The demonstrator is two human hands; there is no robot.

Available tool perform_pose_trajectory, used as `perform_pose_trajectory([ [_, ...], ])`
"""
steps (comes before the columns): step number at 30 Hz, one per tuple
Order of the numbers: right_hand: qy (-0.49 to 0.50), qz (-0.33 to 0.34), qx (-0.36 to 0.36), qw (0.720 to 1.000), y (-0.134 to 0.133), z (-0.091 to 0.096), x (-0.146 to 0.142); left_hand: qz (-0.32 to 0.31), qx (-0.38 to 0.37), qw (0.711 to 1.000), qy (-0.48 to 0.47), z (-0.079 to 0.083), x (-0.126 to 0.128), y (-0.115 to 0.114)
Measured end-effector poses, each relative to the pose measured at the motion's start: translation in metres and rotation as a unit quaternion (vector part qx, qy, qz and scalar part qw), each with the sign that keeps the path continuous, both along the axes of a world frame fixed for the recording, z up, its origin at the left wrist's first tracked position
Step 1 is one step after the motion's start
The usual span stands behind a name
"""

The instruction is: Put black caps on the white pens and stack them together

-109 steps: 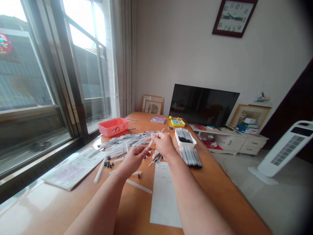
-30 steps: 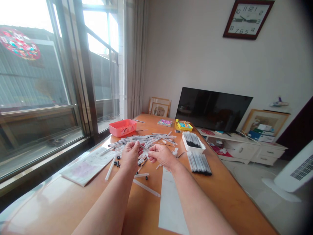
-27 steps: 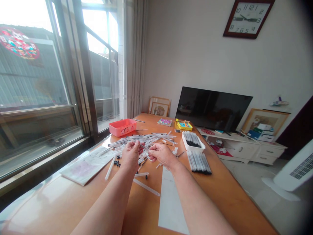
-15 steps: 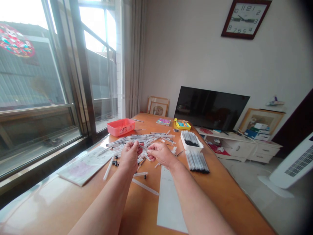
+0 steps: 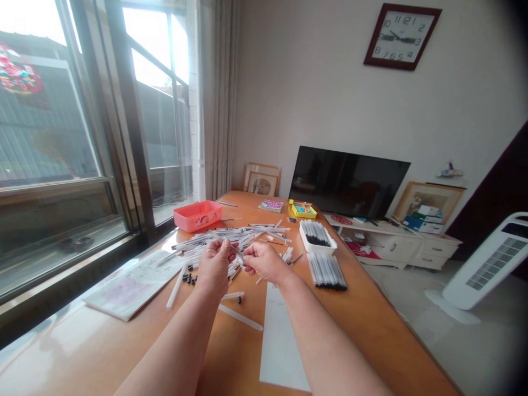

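Observation:
Both my hands are raised over the wooden table, fingers curled around one thin pen part held between them. My left hand grips its left end and my right hand pinches the right end. Just beyond them lies a loose pile of clear pen tubes. Small black caps are scattered by my left wrist. A white tray holds several finished pens, and a row of finished pens lies in front of it.
A pink plastic box stands at the far left of the table by the window. A white paper sheet lies under my right forearm, an open booklet at left. A yellow box, a television and a white fan lie beyond.
My hands have stayed close together on the same pen part, shifting only slightly. Since the earliest frame they have dropped lower and drawn nearer to each other.

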State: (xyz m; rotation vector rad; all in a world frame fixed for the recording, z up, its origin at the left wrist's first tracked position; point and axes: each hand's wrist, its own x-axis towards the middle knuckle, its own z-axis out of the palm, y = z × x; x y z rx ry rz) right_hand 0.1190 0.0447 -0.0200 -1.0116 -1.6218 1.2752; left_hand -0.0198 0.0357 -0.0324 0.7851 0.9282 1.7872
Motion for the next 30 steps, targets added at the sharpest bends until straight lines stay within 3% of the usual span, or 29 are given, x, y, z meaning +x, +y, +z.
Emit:
perform_pose_trajectory([
  [5,-0.031,0.008,0.006,0.999,0.009,-0.008,0.003,0.046,0.020,0.995,0.082,0.003,-0.003,0.001],
  [11,0.001,-0.105,0.049,0.993,0.011,0.012,0.018,0.055,0.051,0.972,0.222,0.002,0.001,0.000],
  [17,0.036,-0.071,0.088,0.993,0.001,0.035,0.023,0.088,0.070,0.872,0.476,-0.005,0.008,-0.003],
  [23,-0.112,-0.130,0.163,0.972,-0.008,0.043,0.028,0.153,0.062,0.775,0.610,-0.002,0.010,-0.010],
  [26,-0.209,-0.136,0.202,0.947,-0.013,0.052,0.033,0.169,0.081,0.755,0.629,-0.002,0.010,-0.011],
  [30,-0.272,-0.147,0.219,0.925,-0.016,0.064,0.038,0.190,0.118,0.758,0.613,-0.003,0.010,-0.009],
])
